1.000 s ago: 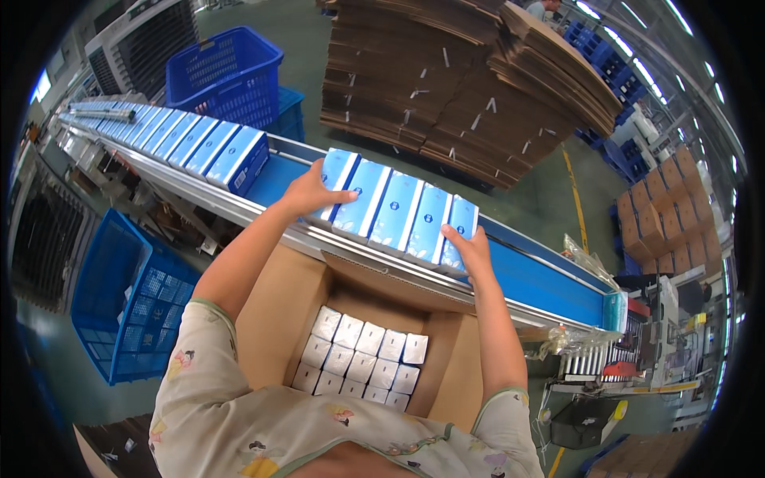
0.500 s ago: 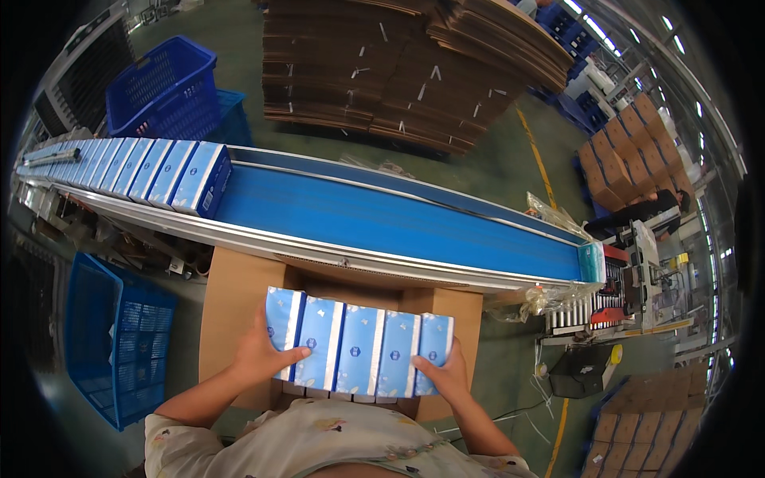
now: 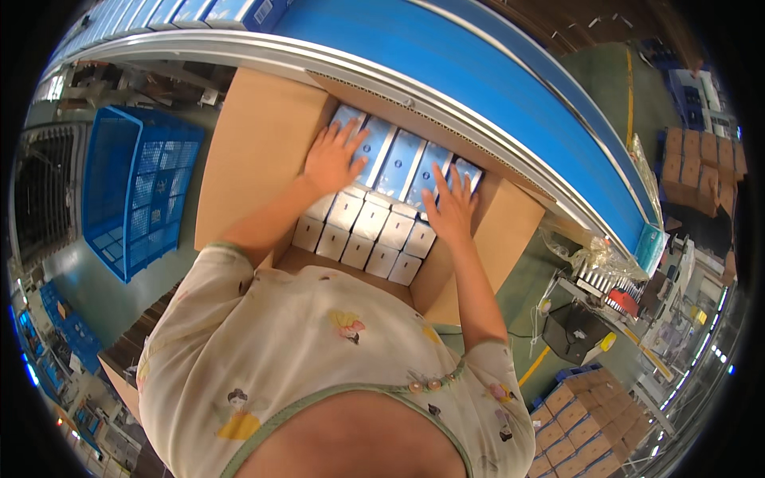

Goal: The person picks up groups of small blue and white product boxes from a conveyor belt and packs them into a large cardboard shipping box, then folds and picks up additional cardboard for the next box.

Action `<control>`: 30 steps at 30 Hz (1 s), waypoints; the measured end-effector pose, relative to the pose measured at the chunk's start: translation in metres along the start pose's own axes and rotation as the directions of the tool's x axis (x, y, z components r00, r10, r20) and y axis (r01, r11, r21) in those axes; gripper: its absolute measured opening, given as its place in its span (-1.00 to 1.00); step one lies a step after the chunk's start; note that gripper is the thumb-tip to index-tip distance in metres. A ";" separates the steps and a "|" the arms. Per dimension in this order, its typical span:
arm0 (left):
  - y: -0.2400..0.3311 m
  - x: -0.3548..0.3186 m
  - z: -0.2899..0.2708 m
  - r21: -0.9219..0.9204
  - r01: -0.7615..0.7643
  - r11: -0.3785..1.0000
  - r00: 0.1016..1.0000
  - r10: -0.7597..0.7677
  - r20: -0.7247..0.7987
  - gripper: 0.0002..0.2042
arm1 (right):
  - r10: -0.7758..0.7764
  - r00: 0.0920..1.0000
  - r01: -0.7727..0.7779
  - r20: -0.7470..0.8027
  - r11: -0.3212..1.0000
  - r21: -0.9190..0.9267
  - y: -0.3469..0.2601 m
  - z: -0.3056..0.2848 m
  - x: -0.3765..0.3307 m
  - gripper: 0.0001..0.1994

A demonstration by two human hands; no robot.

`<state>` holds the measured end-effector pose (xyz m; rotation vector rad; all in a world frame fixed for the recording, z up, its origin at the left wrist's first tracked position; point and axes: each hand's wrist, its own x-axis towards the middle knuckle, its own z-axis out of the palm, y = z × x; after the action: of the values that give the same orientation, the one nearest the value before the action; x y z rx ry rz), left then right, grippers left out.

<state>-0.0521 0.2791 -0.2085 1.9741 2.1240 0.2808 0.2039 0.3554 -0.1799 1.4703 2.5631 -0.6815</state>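
— What lies left of the cardboard carton [image 3: 239, 151]?
— A blue plastic crate [image 3: 131, 191], standing apart from it.
— And inside the carton?
— Your left hand [image 3: 333, 159] lies flat, fingers spread, grasping nothing, on the row of blue boxes [image 3: 398, 163] at the carton's far wall. Your right hand [image 3: 448, 209] presses there too, open-palmed. White boxes [image 3: 362, 235] fill the near side. The blue conveyor belt [image 3: 494, 72] runs beyond the carton.

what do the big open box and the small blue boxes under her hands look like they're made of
Big open box: corrugated cardboard, matte brown; fluting shows along its cut top edge. Small blue boxes: probably coated paperboard, smooth with a slight sheen; possibly film-wrapped, hard to tell.
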 end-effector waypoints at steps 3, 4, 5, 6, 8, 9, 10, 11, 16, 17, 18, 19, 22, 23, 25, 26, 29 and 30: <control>-0.005 0.023 0.007 -0.034 0.043 0.999 0.981 -0.036 0.192 -0.52 | 0.042 0.965 -0.017 0.260 0.995 -0.097 -0.010 0.009 0.034 -0.35; -0.006 0.044 0.001 -0.024 0.078 0.997 0.954 -0.068 0.293 -0.52 | 0.085 0.933 -0.065 0.350 0.996 -0.069 -0.011 0.003 0.059 -0.34; -0.002 0.056 -0.002 -0.016 0.119 0.993 0.908 -0.102 0.407 -0.52 | 0.126 0.881 -0.119 0.456 0.992 -0.044 -0.009 0.001 0.080 -0.34; 0.000 0.075 0.000 0.004 0.146 0.989 0.836 -0.126 0.534 -0.54 | 0.055 0.832 -0.157 0.552 0.978 0.140 0.013 0.010 0.107 -0.31; -0.011 0.101 0.020 0.027 0.138 0.990 0.844 -0.132 0.521 -0.56 | -0.059 0.871 -0.070 0.488 0.968 0.242 0.022 0.016 0.133 -0.31; -0.009 0.106 0.023 0.016 0.104 0.994 0.917 -0.102 0.385 -0.57 | -0.010 0.930 -0.068 0.367 0.977 0.200 0.015 0.018 0.133 -0.34; -0.005 0.098 0.027 -0.025 0.224 0.974 0.915 -0.201 0.351 -0.59 | 0.036 0.972 -0.075 0.234 0.984 0.160 0.008 0.022 0.123 -0.37; 0.016 0.091 -0.014 0.011 0.246 0.969 0.863 -0.224 0.454 -0.62 | 0.097 0.989 -0.109 0.110 0.988 0.113 0.013 0.022 0.102 -0.39; 0.027 -0.003 0.026 0.184 -0.087 0.979 0.995 0.077 0.065 -0.48 | 0.117 0.993 -0.117 -0.007 0.980 -0.162 0.006 0.044 0.008 -0.40; 0.023 0.006 0.037 0.311 -0.107 0.944 0.979 0.046 0.199 -0.44 | 0.085 0.991 -0.087 0.106 0.996 0.021 0.012 0.065 0.008 -0.36; 0.016 0.007 0.059 0.215 0.006 0.977 0.917 -0.091 0.388 -0.44 | 0.095 0.983 -0.089 0.155 0.995 -0.041 0.010 0.079 0.001 -0.36; 0.001 0.027 0.070 0.153 0.143 0.978 0.819 -0.204 0.537 -0.44 | 0.088 0.982 -0.071 0.166 0.992 -0.100 0.003 0.084 0.014 -0.36; 0.014 0.047 -0.052 -0.237 -0.035 0.971 0.772 0.177 0.610 -0.47 | 0.058 0.982 -0.123 0.179 0.919 0.374 0.006 0.068 0.026 -0.41; 0.005 0.046 -0.091 -0.488 -0.069 0.870 0.781 0.352 0.517 -0.47 | -0.020 0.995 -0.035 0.095 0.839 0.543 0.009 0.067 0.022 -0.50; -0.022 0.056 -0.199 -0.802 0.029 0.596 0.688 0.570 0.449 -0.45 | 0.017 0.994 -0.082 0.105 0.749 0.658 0.008 0.047 0.006 -0.61; -0.064 0.063 -0.223 -0.874 -0.022 0.486 0.770 0.565 0.295 -0.46 | 0.014 0.993 -0.093 0.113 0.681 0.726 0.008 0.043 -0.003 -0.63; -0.143 0.078 -0.304 -0.731 -0.071 0.679 0.895 -0.280 -0.347 -0.47 | -0.023 0.977 -0.174 0.214 0.499 0.849 -0.008 0.026 -0.025 -0.69; -0.195 0.082 -0.299 -0.366 0.252 0.896 0.671 -0.434 -0.601 -0.49 | -0.042 0.971 -0.176 0.234 0.537 0.825 -0.022 0.017 -0.033 -0.68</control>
<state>-0.3318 0.3507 0.0173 1.3762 2.6405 1.2970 0.2011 0.3123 -0.1782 1.5038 1.9919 -2.1628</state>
